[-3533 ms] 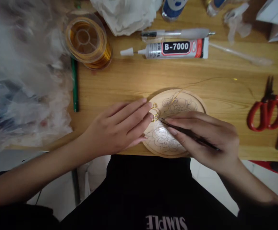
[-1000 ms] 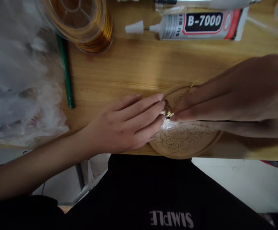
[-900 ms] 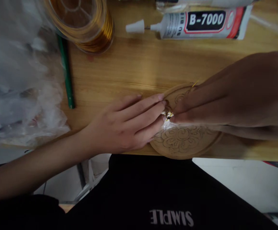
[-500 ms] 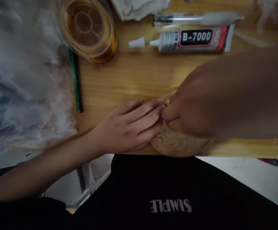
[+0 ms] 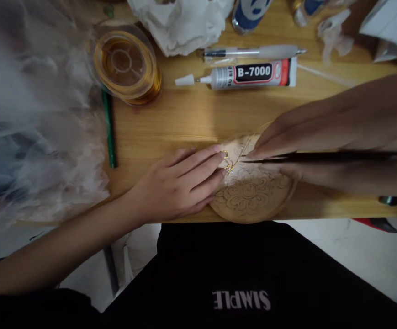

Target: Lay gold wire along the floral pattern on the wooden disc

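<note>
A round wooden disc (image 5: pixel 249 198) with dark floral line drawing lies at the table's front edge. Gold wire (image 5: pixel 228 165) forms small loops on its upper left part, and a strand runs up to the right. My left hand (image 5: pixel 187 183) lies flat with fingers stretched, its fingertips on the disc's left rim beside the loops. From the right, my right hand (image 5: pixel 297 132) holds dark, thin-tipped tweezers (image 5: pixel 280 158) between thumb and fingers, the tips at the wire strand.
Behind the disc lie a B-7000 glue tube (image 5: pixel 253 74) and a pen (image 5: pixel 253 52). A gold wire spool (image 5: pixel 126 64) and a green stick (image 5: pixel 109 128) are at the left, beside crumpled plastic (image 5: pixel 47 137). White tissue (image 5: pixel 184 25) and a bottle (image 5: pixel 249 16) stand farther back.
My right hand has turned and drawn back to the right, so the tweezers, wire loops and more of the disc now show. The view has shifted, revealing bottles at the back.
</note>
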Tool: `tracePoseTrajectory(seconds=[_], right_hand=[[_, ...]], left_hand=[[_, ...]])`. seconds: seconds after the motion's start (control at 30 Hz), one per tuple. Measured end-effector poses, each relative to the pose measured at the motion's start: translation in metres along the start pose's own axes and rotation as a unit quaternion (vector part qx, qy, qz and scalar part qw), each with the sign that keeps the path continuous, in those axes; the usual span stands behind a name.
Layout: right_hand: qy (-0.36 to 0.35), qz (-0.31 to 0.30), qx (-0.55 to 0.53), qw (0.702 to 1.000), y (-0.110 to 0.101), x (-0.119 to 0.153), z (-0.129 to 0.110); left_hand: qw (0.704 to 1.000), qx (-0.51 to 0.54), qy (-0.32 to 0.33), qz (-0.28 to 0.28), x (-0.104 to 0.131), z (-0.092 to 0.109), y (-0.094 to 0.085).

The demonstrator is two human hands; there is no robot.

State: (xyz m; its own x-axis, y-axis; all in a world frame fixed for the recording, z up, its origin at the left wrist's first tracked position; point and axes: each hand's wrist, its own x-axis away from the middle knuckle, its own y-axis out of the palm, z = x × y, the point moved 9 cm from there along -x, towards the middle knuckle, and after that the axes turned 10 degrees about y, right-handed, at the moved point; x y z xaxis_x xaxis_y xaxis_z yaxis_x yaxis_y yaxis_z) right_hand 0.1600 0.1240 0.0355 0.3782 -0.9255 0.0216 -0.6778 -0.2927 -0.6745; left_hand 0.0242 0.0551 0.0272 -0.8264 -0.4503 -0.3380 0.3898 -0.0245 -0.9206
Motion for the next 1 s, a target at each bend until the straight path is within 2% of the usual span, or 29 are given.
tracePoseTrajectory(seconds=[0.17, 0.5, 0.83, 1.0], right_hand=[[0.02, 0.01, -0.005, 1.0, -0.01, 0.009, -0.001], [0.005, -0.005, -0.061, 0.998, 0.008, 0.029, -0.008], [0.031, 0.07, -0.015, 0.997, 0.013, 0.042, -0.018], [0.015, 0.063, 0.028, 0.998, 0.015, 0.045, -0.026]], left_hand=[[1.0, -0.007, -0.012, -0.007, 0.0, 0.0, 0.001], [1.0, -0.005, -0.013, -0.019, 0.0, 0.001, 0.005], [0.999, -0.027, -0.016, -0.029, 0.001, 0.001, 0.006], [0.999, -0.027, -0.011, -0.031, 0.001, 0.001, 0.006]])
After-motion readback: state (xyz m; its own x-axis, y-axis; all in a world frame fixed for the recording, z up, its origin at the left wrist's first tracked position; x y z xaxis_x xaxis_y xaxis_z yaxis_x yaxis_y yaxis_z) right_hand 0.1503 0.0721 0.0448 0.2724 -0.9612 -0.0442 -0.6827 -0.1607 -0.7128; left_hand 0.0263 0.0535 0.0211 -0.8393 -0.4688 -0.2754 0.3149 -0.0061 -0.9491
